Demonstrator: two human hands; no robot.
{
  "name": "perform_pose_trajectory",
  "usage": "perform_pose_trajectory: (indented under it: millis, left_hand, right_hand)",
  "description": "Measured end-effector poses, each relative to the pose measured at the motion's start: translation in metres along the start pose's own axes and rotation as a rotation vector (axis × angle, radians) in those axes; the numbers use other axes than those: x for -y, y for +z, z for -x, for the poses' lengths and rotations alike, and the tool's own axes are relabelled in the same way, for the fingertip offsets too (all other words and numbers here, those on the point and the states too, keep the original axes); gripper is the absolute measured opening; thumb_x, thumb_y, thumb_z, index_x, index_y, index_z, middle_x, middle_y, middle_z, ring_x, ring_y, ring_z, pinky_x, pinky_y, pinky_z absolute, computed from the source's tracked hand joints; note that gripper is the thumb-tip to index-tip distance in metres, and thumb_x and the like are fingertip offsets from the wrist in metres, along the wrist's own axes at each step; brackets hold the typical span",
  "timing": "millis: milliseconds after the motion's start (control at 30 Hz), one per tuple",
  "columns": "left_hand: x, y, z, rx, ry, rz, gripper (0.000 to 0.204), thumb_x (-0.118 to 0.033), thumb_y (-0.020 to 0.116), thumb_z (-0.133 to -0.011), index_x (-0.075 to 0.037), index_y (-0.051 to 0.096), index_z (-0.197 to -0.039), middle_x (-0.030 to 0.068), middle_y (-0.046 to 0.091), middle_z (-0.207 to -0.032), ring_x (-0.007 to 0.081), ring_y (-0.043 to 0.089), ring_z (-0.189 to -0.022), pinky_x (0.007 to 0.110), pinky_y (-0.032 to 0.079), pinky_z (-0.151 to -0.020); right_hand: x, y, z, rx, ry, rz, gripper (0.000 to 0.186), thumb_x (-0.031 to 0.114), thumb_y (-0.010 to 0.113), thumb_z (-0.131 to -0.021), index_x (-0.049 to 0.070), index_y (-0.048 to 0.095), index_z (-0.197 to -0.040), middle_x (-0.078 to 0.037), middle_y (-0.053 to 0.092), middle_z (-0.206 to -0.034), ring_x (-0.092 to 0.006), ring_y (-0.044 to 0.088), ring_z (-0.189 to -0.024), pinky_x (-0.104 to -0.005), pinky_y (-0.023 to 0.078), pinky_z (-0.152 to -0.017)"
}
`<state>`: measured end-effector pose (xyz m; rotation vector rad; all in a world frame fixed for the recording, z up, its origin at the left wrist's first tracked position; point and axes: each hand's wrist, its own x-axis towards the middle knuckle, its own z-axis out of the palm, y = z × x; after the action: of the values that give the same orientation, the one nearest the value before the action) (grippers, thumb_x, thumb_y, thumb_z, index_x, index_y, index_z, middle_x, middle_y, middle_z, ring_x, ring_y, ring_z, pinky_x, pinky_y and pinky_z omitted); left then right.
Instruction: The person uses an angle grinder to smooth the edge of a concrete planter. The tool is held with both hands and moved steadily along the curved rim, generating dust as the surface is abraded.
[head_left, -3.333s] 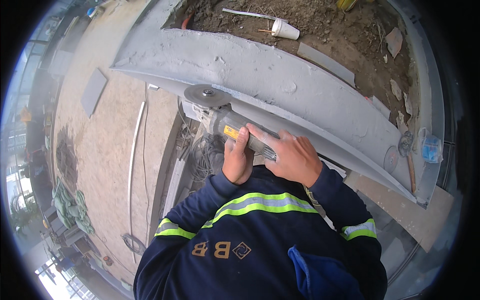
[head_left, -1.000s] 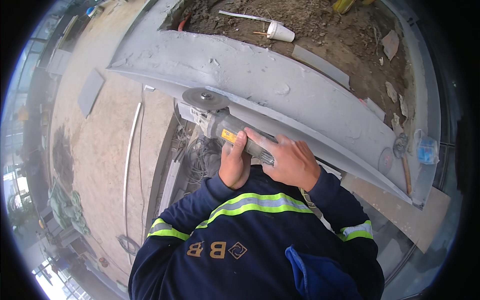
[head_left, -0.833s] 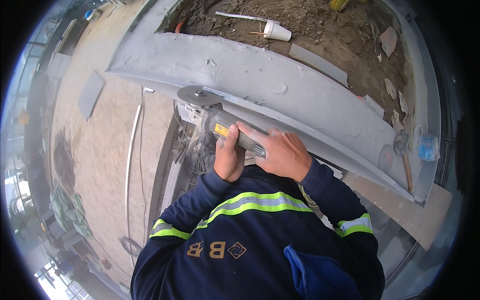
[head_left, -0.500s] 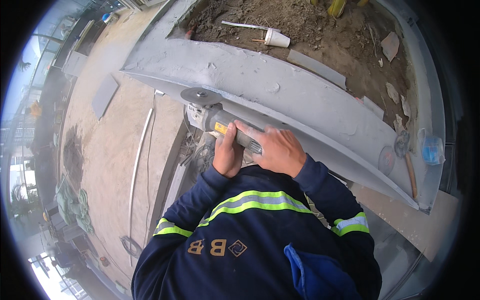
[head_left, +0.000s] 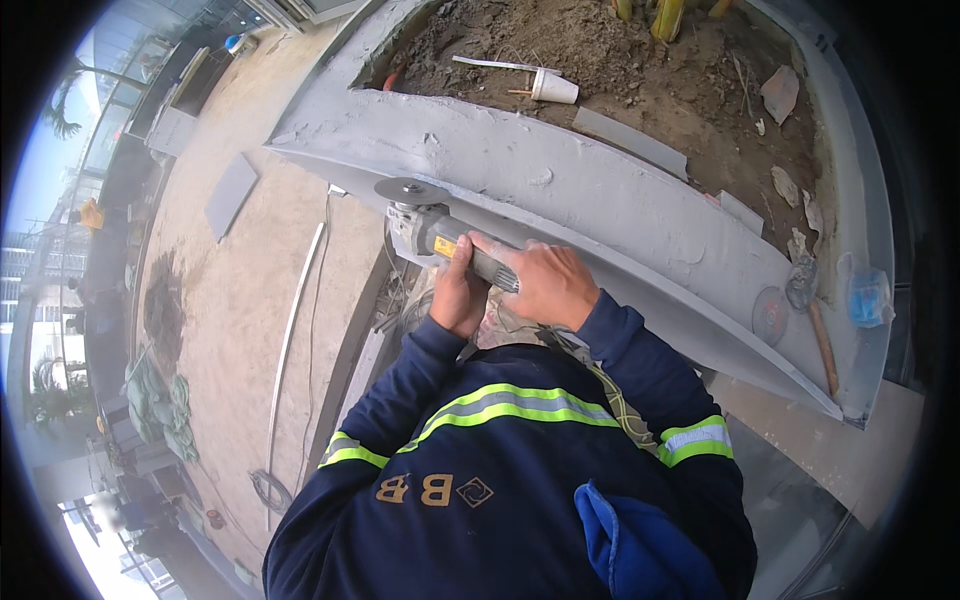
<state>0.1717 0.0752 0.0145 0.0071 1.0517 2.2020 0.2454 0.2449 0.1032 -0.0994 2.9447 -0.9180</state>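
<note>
An angle grinder (head_left: pixel 436 228) is held between both my hands, its body slanting down to the right. My left hand (head_left: pixel 460 294) wraps the near side of the body, thumb raised beside a yellow label. My right hand (head_left: pixel 551 282) closes over the rear end, index finger stretched along the casing. At the grinder's head, the cutting disc (head_left: pixel 411 191) lies close to the edge of the grey slab (head_left: pixel 490 150) that caps the planter wall. Whether disc and slab touch, I cannot tell.
Soil (head_left: pixel 600 60) fills the planter, with a white paper cup (head_left: pixel 555 87) lying in it. A hammer (head_left: pixel 818 330), a spare disc (head_left: pixel 770 316) and a clear-and-blue plastic bag (head_left: pixel 868 297) rest on the right of the ledge. A long white strip (head_left: pixel 293 360) and a grey tile (head_left: pixel 231 196) lie on the floor.
The view has shifted slightly, so surroundings sit a little further right and lower on the left side. The dust haze near the disc has thinned. Both hands keep their hold on the grinder.
</note>
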Motion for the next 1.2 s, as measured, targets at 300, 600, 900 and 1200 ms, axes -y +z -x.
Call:
perform_pose_trajectory:
  millis: [300,600,900,1200]
  left_hand:
    - [-0.013,-0.009,-0.015,-0.028,-0.045,-0.002,0.051,-0.044,0.048,-0.114,-0.009,0.047,-0.151,0.0084,0.057,-0.149,0.027,0.053,-0.139,0.051,0.036,-0.122]
    - [0.001,0.011,0.01,-0.051,0.024,-0.012,0.05,-0.041,0.053,-0.113,-0.006,0.049,-0.148,0.0094,0.06,-0.144,0.0264,0.057,-0.136,0.05,0.039,-0.12]
    - [-0.005,0.008,0.003,-0.035,0.011,0.031,0.047,-0.039,0.054,-0.113,-0.005,0.052,-0.145,0.0094,0.062,-0.141,0.025,0.058,-0.132,0.048,0.041,-0.118]
    - [-0.011,-0.007,-0.015,-0.01,-0.029,0.088,0.041,-0.037,0.055,-0.113,-0.005,0.057,-0.138,0.0094,0.064,-0.133,0.0235,0.061,-0.126,0.048,0.045,-0.113]
  right_hand:
    - [-0.003,0.014,-0.022,0.017,0.032,-0.034,0.09,0.026,0.077,-0.079,0.033,0.045,-0.162,-0.025,0.07,-0.088,-0.0447,0.071,-0.086,-0.0524,0.058,-0.079]
    - [-0.001,-0.006,0.006,0.079,0.018,-0.008,0.092,0.023,0.079,-0.081,0.031,0.041,-0.164,-0.025,0.073,-0.097,-0.0449,0.072,-0.094,-0.0529,0.058,-0.085]
    - [0.002,-0.002,-0.004,0.057,0.027,0.025,0.089,0.026,0.08,-0.082,0.031,0.043,-0.163,-0.025,0.073,-0.096,-0.0433,0.073,-0.091,-0.0522,0.059,-0.084]
    - [0.002,0.012,-0.02,0.029,0.057,0.026,0.093,0.021,0.074,-0.076,0.032,0.043,-0.164,-0.028,0.069,-0.09,-0.0469,0.07,-0.089,-0.053,0.058,-0.084]
